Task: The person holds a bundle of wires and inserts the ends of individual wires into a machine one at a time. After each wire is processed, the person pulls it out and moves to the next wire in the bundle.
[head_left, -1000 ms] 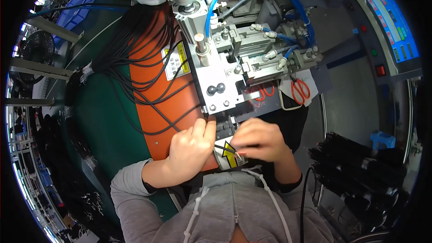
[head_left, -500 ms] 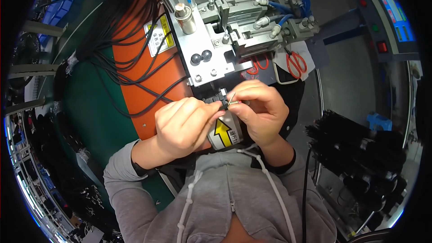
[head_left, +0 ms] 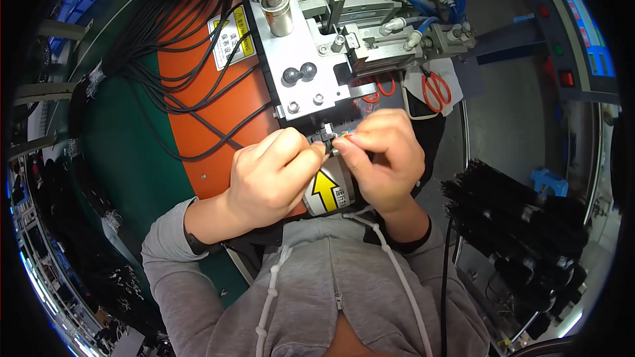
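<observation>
My right hand (head_left: 387, 158) is closed in a pinch, thumb against forefinger, with thin coloured wire ends (head_left: 345, 134) showing at its fingertips. They sit close beside a small black fixture (head_left: 316, 137) that carries a little whitish part (head_left: 328, 129), just below the silver machine plate. My left hand (head_left: 274, 172) is closed too, its thumb and forefinger pressed together at the fixture's near edge. Whatever lies between those left fingertips is hidden. Under both hands is a pale label (head_left: 337, 197) with a yellow arrow.
Ahead stands a metal machine (head_left: 301, 46) with cylinders and blue air hoses. Black cables (head_left: 155, 66) cross the orange surface (head_left: 192, 119) at left. Red-handled scissors (head_left: 436, 91) lie right of the machine. Bundled black cables (head_left: 516, 218) hang at right, below a control panel (head_left: 559, 46).
My right fingertips have shifted slightly up, and the wire ends now point toward the small fixture. My left hand stays almost in place. The whole view has moved a little.
</observation>
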Demonstrator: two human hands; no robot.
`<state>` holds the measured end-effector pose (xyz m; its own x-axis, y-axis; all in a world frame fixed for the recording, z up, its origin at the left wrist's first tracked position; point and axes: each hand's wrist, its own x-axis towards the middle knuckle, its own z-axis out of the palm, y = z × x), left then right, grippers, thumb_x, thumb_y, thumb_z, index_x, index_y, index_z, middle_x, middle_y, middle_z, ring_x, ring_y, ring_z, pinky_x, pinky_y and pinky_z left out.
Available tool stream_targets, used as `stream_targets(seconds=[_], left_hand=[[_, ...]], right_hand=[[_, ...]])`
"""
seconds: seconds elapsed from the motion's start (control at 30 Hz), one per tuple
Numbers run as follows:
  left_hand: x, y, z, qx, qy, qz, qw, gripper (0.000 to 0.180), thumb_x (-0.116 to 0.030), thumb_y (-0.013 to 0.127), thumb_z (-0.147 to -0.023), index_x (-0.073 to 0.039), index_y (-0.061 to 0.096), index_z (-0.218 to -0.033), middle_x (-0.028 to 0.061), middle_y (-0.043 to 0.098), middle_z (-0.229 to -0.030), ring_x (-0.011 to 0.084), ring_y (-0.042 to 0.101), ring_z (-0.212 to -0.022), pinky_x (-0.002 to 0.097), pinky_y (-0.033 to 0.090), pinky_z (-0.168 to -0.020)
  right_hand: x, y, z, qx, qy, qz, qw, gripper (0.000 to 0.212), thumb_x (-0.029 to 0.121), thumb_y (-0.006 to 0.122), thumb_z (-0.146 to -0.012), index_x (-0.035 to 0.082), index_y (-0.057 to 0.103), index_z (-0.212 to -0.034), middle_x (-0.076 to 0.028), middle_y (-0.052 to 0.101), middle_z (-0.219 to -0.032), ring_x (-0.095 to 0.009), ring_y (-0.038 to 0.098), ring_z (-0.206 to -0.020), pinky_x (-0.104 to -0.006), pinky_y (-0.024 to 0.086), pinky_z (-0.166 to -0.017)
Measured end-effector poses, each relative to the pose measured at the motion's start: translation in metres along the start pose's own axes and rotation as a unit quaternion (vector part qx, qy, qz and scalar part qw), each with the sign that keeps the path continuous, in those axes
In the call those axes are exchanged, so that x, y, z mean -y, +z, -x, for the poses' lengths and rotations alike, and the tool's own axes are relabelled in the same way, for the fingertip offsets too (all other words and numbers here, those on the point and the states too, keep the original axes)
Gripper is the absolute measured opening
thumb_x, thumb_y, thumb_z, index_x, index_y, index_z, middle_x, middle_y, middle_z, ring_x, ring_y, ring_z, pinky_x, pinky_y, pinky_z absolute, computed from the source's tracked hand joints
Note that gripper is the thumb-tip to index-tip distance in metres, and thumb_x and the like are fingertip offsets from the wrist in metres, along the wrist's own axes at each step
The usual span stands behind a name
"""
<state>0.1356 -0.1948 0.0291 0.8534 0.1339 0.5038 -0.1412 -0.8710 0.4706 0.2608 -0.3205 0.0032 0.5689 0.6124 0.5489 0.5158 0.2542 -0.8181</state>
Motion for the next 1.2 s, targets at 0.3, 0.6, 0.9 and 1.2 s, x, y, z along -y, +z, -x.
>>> stream_targets(seconds=[0.3, 0.6, 0.9, 1.2], left_hand=[[0.003, 0.002, -0.002, -0.004, -0.001, -0.032, 0.999, 0.023, -0.004, 0.067, -0.066, -0.004, 0.067, -0.089, 0.0020, 0.050, -0.071, 0.0141, 0.054, -0.058, 0.0256, 0.043, -0.045], [0.001, 0.002, 0.002, 0.001, 0.031, -0.072, 0.997, 0.034, -0.004, 0.067, -0.058, -0.001, 0.069, -0.092, 0.0030, 0.055, -0.070, 0.0136, 0.055, -0.056, 0.0258, 0.042, -0.044], [-0.001, 0.003, 0.004, 0.022, 0.035, -0.103, 0.994, 0.035, -0.004, 0.068, -0.061, 0.000, 0.069, -0.096, 0.0030, 0.056, -0.070, 0.0128, 0.057, -0.057, 0.0250, 0.044, -0.045], [0.003, 0.003, 0.004, 0.002, 0.043, -0.074, 0.996, 0.036, -0.002, 0.068, -0.060, 0.001, 0.068, -0.097, 0.0034, 0.056, -0.070, 0.0141, 0.059, -0.058, 0.0247, 0.047, -0.046]], right_hand=[[-0.004, -0.024, -0.007, 0.139, 0.114, -0.052, 0.982, 0.012, 0.000, 0.067, -0.076, 0.001, 0.056, -0.082, -0.008, 0.056, -0.083, -0.015, 0.051, -0.076, -0.0258, 0.041, -0.070], [-0.007, -0.025, -0.004, 0.160, 0.151, -0.097, 0.971, 0.015, 0.006, 0.069, -0.080, 0.001, 0.055, -0.079, -0.007, 0.055, -0.077, -0.017, 0.053, -0.074, -0.0275, 0.043, -0.067], [-0.011, -0.019, 0.004, 0.079, 0.153, -0.045, 0.984, 0.011, 0.002, 0.072, -0.075, 0.001, 0.061, -0.076, -0.009, 0.060, -0.083, -0.015, 0.056, -0.072, -0.0264, 0.043, -0.063], [-0.005, -0.018, -0.001, 0.082, 0.135, -0.031, 0.987, 0.016, -0.006, 0.073, -0.071, 0.000, 0.060, -0.077, -0.008, 0.059, -0.078, -0.015, 0.054, -0.072, -0.0262, 0.043, -0.066]])
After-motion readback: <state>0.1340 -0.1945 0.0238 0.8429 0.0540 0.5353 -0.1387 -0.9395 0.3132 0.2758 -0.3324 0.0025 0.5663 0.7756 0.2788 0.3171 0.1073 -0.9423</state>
